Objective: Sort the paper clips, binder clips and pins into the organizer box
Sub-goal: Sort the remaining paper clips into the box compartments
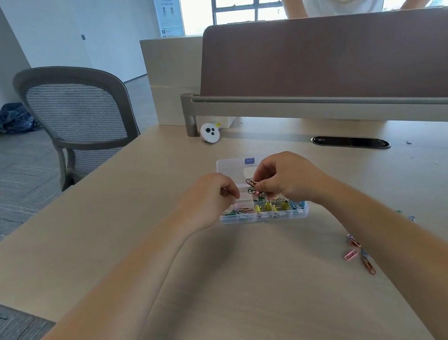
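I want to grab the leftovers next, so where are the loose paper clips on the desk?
In the head view, the loose paper clips lie on the desk at the right, beside the right forearm, nearer than the organizer box.

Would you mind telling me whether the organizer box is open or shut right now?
Open: the organizer box has its clear lid tilted back, exposing clips in the compartments.

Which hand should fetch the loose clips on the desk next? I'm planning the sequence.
Probably the right hand: the loose clips lie on the desk beside the right forearm, far from the left hand.
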The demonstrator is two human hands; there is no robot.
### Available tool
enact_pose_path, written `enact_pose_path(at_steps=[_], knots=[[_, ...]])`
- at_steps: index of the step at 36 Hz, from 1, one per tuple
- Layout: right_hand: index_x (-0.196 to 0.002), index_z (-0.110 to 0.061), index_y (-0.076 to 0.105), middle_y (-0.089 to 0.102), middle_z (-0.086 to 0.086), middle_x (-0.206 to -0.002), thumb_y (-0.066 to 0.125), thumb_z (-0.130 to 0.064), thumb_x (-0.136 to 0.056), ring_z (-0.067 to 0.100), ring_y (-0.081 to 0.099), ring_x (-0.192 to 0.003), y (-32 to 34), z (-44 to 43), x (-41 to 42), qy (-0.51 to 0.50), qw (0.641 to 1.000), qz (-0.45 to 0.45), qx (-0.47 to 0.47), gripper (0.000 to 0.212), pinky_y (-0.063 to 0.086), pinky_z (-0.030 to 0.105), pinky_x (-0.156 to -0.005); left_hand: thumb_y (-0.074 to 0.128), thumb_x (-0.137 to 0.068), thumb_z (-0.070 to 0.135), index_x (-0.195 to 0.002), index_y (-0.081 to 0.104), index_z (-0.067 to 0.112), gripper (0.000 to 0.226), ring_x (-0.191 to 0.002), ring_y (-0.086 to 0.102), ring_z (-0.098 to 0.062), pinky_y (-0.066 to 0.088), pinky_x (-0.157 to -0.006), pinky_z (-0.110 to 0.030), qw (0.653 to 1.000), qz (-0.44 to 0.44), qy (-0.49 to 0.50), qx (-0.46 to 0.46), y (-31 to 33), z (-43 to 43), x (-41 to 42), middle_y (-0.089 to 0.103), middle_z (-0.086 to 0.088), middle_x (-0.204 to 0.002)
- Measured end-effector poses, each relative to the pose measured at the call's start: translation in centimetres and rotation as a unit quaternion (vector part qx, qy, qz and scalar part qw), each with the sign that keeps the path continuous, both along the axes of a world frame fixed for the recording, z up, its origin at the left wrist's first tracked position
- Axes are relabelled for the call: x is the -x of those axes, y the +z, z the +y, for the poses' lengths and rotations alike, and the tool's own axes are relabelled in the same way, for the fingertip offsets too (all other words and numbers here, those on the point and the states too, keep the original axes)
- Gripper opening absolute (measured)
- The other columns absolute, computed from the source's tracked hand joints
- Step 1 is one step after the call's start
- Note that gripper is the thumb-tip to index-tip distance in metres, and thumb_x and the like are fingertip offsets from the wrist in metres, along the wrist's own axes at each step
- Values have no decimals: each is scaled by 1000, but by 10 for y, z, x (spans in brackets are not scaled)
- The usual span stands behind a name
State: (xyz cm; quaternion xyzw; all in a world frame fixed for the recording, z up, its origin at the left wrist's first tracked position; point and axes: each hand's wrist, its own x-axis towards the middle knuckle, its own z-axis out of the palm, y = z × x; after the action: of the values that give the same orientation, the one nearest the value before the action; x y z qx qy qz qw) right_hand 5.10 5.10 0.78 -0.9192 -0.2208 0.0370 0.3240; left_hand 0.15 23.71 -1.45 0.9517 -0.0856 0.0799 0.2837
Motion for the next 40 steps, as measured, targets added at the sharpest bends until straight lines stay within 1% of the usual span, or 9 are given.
enact_pose_path(at_steps=[4,9,13,17,19,22,31,35,40], knots=[[-90,-15,70,71,-3,-78,69,-14,-87,9,69,-61,0,2,1,4,1000,-9,14,3,53,18,-61,60,-87,10,-89,70,20,14,-82,61,-11,42,-65,-19,1000,0,19,19,-2,0,-2,62,8,-86],[-92,-14,70,72,0,-83,70,-15,-87,16,72,-69,1,9,1,23,1000,6,17,5,57,30,-70,59,-91,15,-98,63,18,9,-67,66,-10,46,-60,-22,997,6,53,63,-6,6,-7,65,6,-82],[-91,-12,70,73,2,-80,70,-13,-87,19,72,-68,-1,20,0,39,999,16,14,4,57,30,-66,58,-92,14,-108,65,16,18,-65,64,-15,53,-66,-29,997,21,50,60,-8,11,-9,66,3,-88],[-90,-13,68,74,4,-78,69,-14,-87,16,72,-66,-3,28,-3,64,997,29,27,3,57,34,-72,59,-91,18,-108,69,20,20,-66,55,0,44,-64,-20,999,23,40,10,-10,17,-10,62,11,-86],[-88,-16,68,74,3,-78,69,-14,-87,14,72,-65,-4,31,-4,76,995,38,44,2,56,31,-70,61,-90,21,-106,70,24,18,-69,56,0,38,-62,-17,999,16,37,-9,-12,19,-11,58,15,-83],[-85,-19,67,73,-2,-76,70,-14,-87,10,71,-63,-6,34,-5,85,993,33,71,5,53,25,-65,64,-88,24,-102,70,26,16,-80,55,-7,40,-70,-21,999,11,39,-27,-17,22,-12,57,14,-88],[-78,-25,62,60,-14,-63,67,-15,-86,7,60,-62,-10,38,-4,87,986,-25,139,13,37,20,-55,64,-85,22,-91,71,24,9,-76,52,-7,45,-69,-26,999,12,31,-42,-17,18,-11,53,16,-76],[-83,-24,68,60,-13,-71,67,-16,-85,12,57,-70,-12,39,-3,89,983,-48,154,9,35,19,-55,64,-84,19,-90,72,22,10,-78,57,-12,47,-70,-29,998,27,34,-44,-15,16,-9,58,12,-79],[-94,-22,71,58,-11,-80,67,-18,-86,8,52,-70,-16,39,-2,91,980,-78,158,10,32,14,-54,56,-86,14,-98,72,22,21,-80,56,-9,41,-64,-22,998,24,43,-50,-14,14,-7,63,8,-91]])
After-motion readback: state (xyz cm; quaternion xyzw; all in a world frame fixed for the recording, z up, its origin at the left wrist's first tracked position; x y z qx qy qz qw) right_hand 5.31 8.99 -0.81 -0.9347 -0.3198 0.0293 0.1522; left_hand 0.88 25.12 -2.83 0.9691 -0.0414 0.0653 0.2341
